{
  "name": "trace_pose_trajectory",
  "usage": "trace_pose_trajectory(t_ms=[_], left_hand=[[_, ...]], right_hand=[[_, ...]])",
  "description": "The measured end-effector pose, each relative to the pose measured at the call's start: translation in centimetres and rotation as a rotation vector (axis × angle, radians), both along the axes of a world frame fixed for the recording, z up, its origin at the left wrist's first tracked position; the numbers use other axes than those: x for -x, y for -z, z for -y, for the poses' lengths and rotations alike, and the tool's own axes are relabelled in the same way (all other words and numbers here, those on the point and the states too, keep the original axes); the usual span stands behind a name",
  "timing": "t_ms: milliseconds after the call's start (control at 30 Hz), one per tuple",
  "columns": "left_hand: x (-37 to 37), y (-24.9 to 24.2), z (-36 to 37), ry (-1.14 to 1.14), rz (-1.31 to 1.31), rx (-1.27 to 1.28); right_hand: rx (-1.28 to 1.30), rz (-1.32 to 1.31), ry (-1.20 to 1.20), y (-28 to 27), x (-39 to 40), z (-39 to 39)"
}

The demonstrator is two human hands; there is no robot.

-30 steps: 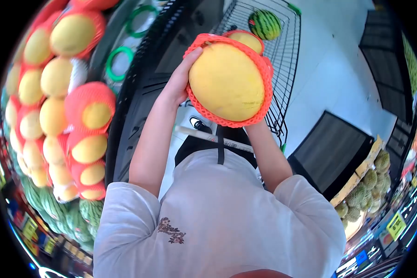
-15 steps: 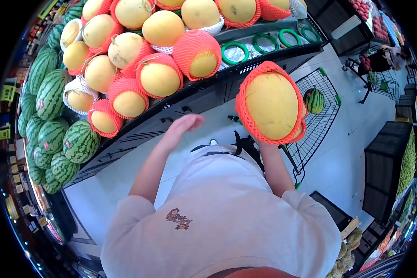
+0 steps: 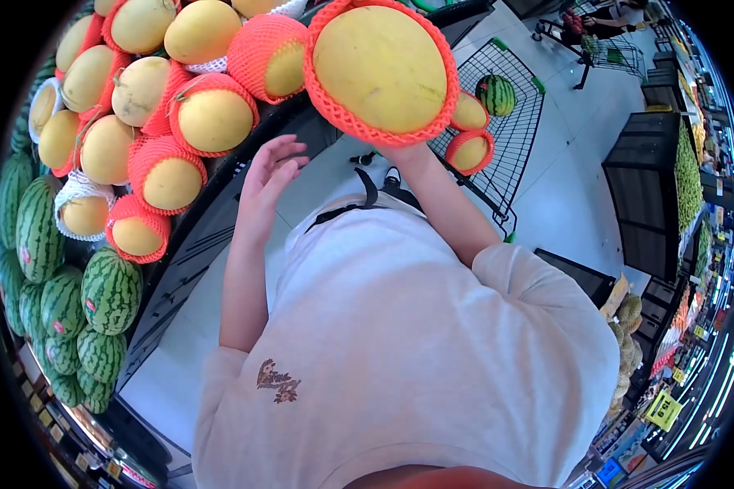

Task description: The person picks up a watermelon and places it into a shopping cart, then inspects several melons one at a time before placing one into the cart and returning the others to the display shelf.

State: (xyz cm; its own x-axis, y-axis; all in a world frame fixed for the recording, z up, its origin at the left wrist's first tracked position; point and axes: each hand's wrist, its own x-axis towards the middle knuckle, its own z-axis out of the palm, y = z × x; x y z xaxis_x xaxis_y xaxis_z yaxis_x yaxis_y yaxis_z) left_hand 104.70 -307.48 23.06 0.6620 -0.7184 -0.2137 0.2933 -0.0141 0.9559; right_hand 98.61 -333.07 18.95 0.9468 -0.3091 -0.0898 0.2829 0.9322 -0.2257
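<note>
A large yellow melon (image 3: 381,69) in a red foam net is raised in front of me, up at the level of the display. Beneath it is my right hand (image 3: 401,151), supporting the fruit; the melon hides most of its fingers. My left hand (image 3: 276,167) is empty, its fingers loosely bent and apart, between my body and the front of the melon display. Nearest to it on the display are a netted melon (image 3: 214,120) and another netted melon (image 3: 171,182).
A wire shopping cart (image 3: 510,151) stands to the right, holding a watermelon (image 3: 496,95) and two netted melons (image 3: 470,151). Watermelons (image 3: 111,290) are piled at the left. A person with another cart (image 3: 616,55) is at the far upper right. Black crates (image 3: 640,196) stand on the right.
The held melon has risen and come closer to the camera, shifting up and left in view. My left hand has turned with its fingers more spread. The view has swung to the right.
</note>
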Motion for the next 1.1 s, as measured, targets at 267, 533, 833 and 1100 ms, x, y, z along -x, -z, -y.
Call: trace_pose_trajectory(t_ms=[267, 533, 833, 1100], left_hand=[[0.2, -2.7, 4.2, -0.084, 0.126, 0.078], [1.1, -3.7, 5.3, -0.127, 0.327, 0.181], [0.9, -4.3, 7.1, -0.189, 0.589, 0.103], [0.9, -3.0, 5.8, -0.186, 0.126, 0.209]], right_hand=[[0.025, 0.023, 0.016, -0.3, 0.1, -0.3], [0.049, 0.032, 0.010, -1.4, 0.5, 0.2], [0.046, 0.021, -0.003, -2.1, 1.3, -0.4], [0.067, 0.017, -0.001, -2.8, 1.5, -0.6]])
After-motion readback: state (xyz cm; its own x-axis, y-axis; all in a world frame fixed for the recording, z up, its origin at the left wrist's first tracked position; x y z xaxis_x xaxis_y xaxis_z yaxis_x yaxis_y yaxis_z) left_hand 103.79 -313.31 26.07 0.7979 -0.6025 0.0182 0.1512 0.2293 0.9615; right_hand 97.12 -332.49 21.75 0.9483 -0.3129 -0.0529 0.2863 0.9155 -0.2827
